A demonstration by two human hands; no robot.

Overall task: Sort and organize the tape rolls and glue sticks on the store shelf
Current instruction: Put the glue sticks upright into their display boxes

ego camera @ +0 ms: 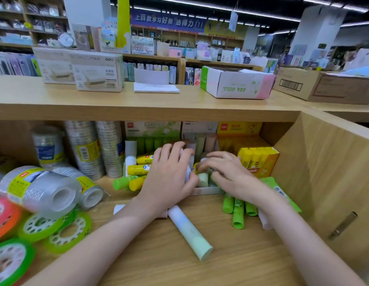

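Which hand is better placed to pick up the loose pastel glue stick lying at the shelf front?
Probably the left hand: its forearm passes right beside the pastel glue stick, while the right hand sits farther off, above the green sticks.

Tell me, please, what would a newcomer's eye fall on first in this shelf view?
First, the two hands at the middle of the shelf: the left hand grips a pale glue stick, and the right hand works among sticks in the white tray. Next, the pastel glue stick lying loose in front, and the neon tape rolls at the lower left below the clear tape stacks.
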